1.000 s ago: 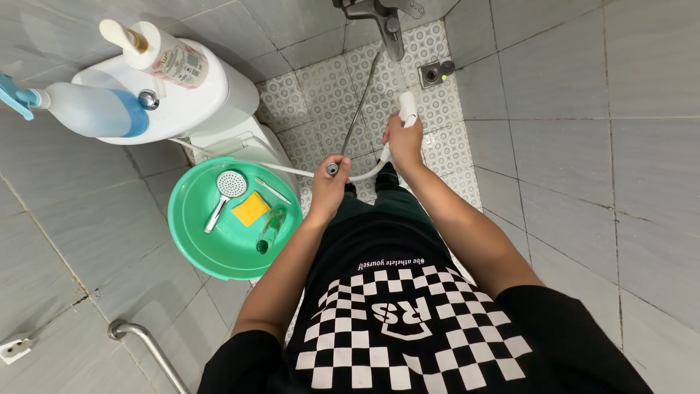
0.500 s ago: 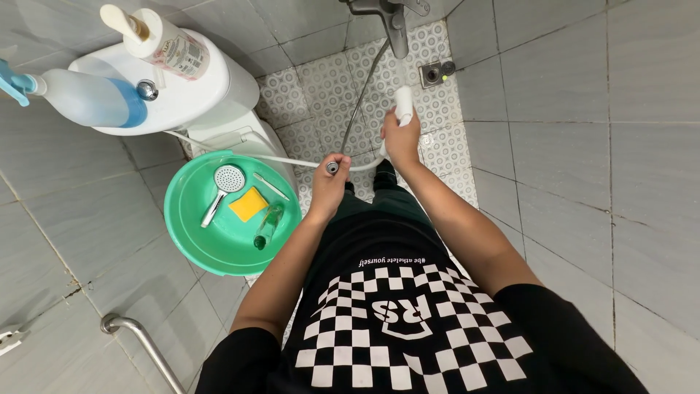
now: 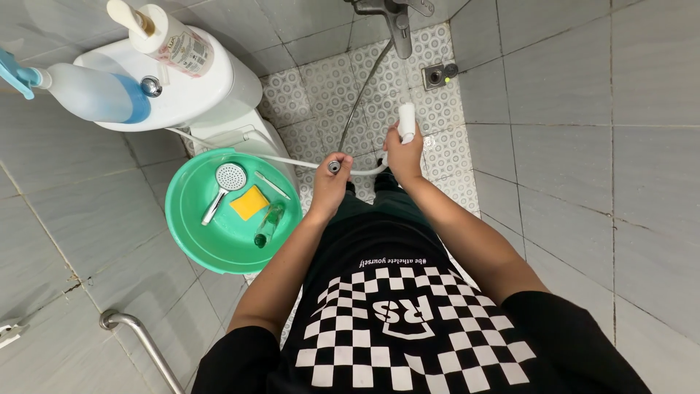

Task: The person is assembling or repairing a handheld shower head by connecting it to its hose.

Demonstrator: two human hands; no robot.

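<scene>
**Both hands on a white bidet sprayer and its hose**

Directly above a patterned tile floor, the right hand is closed around a smooth white plastic bidet sprayer, its rounded upper end poking out above the fingers. The left hand grips the far end of the thin white hose, where a small round metal fitting shows between thumb and fingers. From that hand the hose curves in a short loop to the sprayer, and another stretch runs left toward the glossy white toilet tank.

Just left of the left hand sits a round, smooth green plastic basin. Inside it lie a chrome shower head with a dotted round face and a slim handle, a flat yellow square sponge, a thin pale brush and a small clear green bottle.

On the tank lid stand a translucent blue spray bottle and a white pump bottle. A grey flexible metal hose drops from a metal tap above. A curved steel grab bar is fixed to the matt grey wall tiles at lower left.
</scene>
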